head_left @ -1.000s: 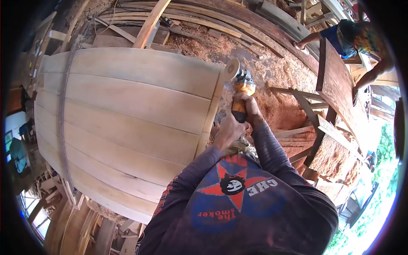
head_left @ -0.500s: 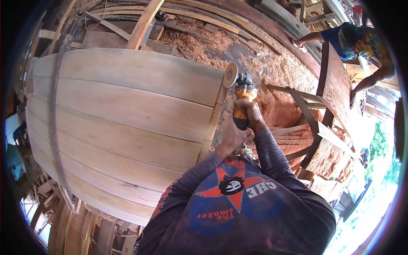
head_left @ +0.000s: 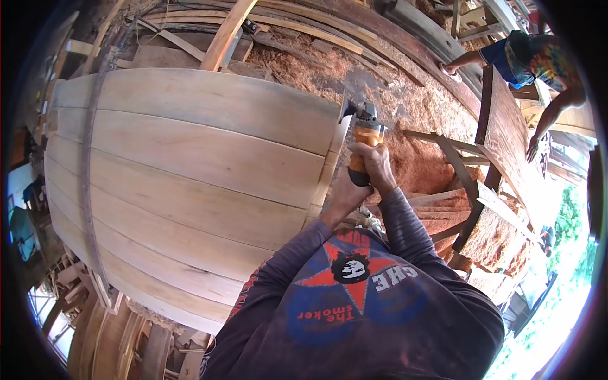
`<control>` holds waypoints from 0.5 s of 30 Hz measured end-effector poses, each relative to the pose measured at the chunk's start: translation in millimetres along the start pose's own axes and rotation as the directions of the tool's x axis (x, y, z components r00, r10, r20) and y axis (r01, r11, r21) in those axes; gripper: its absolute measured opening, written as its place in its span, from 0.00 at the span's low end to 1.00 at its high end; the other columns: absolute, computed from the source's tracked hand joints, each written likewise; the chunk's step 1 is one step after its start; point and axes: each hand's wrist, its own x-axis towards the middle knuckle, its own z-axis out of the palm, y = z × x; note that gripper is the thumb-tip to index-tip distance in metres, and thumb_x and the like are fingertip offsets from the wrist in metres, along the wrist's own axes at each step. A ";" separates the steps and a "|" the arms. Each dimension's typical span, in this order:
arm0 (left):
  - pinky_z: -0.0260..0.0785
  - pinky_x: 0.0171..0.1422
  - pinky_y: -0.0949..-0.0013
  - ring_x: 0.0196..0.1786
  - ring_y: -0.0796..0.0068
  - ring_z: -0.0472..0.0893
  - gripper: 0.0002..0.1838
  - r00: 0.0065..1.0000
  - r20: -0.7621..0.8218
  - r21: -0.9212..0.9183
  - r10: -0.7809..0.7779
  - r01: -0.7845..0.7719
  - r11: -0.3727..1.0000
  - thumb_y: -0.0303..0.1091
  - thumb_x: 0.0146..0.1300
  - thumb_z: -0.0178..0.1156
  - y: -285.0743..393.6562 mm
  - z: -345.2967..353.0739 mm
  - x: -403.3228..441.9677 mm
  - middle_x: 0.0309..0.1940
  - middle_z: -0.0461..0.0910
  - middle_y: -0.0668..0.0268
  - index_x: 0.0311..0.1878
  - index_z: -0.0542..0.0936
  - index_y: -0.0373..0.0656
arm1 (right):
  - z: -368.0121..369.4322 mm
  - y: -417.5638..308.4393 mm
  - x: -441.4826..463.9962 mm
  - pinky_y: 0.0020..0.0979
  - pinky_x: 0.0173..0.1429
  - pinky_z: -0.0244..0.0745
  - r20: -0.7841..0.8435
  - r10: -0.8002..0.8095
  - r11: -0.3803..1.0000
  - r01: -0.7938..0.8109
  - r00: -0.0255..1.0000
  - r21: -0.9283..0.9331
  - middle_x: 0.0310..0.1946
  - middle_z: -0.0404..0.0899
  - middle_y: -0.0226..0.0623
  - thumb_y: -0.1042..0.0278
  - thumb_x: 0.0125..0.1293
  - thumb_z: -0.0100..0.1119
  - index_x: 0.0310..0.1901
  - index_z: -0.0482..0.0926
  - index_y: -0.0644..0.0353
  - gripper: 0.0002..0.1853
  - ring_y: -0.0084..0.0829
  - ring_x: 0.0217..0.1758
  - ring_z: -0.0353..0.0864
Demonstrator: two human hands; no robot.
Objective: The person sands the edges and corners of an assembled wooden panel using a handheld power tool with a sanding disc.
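Observation:
Both my hands are closed on a yellow and black angle grinder point(head_left: 368, 134). My left hand point(head_left: 345, 193) wraps the black rear end of its body, and my right hand point(head_left: 376, 163) grips the yellow part nearer the head. The grinder's disc point(head_left: 346, 107) is seen nearly edge-on, at the right end of a large panel of pale planks point(head_left: 209, 164). Whether the disc touches the panel's edge I cannot tell. A narrow wooden strip point(head_left: 327, 168) runs along that end of the panel.
A long dark bar point(head_left: 87, 164) crosses the panel's left part. Wood shavings point(head_left: 415, 158) cover the ground beyond the grinder. At the right stands a reddish board point(head_left: 503, 136) on a wooden frame, with another person point(head_left: 532, 60) beside it. Long boards point(head_left: 316, 25) lie at the top.
The grinder has turned, so its disc, earlier seen broad-faced, now shows nearly edge-on. Both hands still hold it. The other person's lowered arm has shifted slightly.

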 end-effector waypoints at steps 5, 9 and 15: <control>0.79 0.46 0.67 0.43 0.75 0.85 0.36 0.988 0.120 -0.283 0.095 -0.058 0.957 0.35 0.47 0.78 -27.0 -4.7 12.5 0.41 0.85 0.63 0.59 0.75 0.33 | 21.1 -5.5 -6.2 0.29 0.40 0.79 -0.046 -0.153 0.983 0.147 0.987 -0.111 0.34 0.86 0.32 0.63 0.57 0.74 0.45 0.86 0.66 0.18 0.23 0.34 0.82; 0.79 0.55 0.63 0.51 0.68 0.86 0.39 0.995 0.077 -0.242 0.071 -0.050 0.969 0.37 0.47 0.80 -2.6 -7.7 -8.6 0.50 0.85 0.56 0.62 0.73 0.32 | 13.5 -15.8 -22.4 0.29 0.40 0.80 -0.034 -0.133 0.991 0.132 0.991 -0.036 0.35 0.86 0.32 0.65 0.58 0.72 0.44 0.87 0.65 0.15 0.23 0.34 0.83; 0.78 0.57 0.46 0.49 0.35 0.86 0.45 0.999 -0.014 0.352 0.039 -0.031 0.935 0.43 0.50 0.76 23.5 8.9 -19.2 0.43 0.85 0.35 0.64 0.66 0.26 | -25.5 30.1 6.0 0.36 0.45 0.85 0.254 0.146 0.740 -0.275 0.956 0.614 0.33 0.84 0.39 0.65 0.61 0.66 0.44 0.80 0.65 0.14 0.35 0.34 0.86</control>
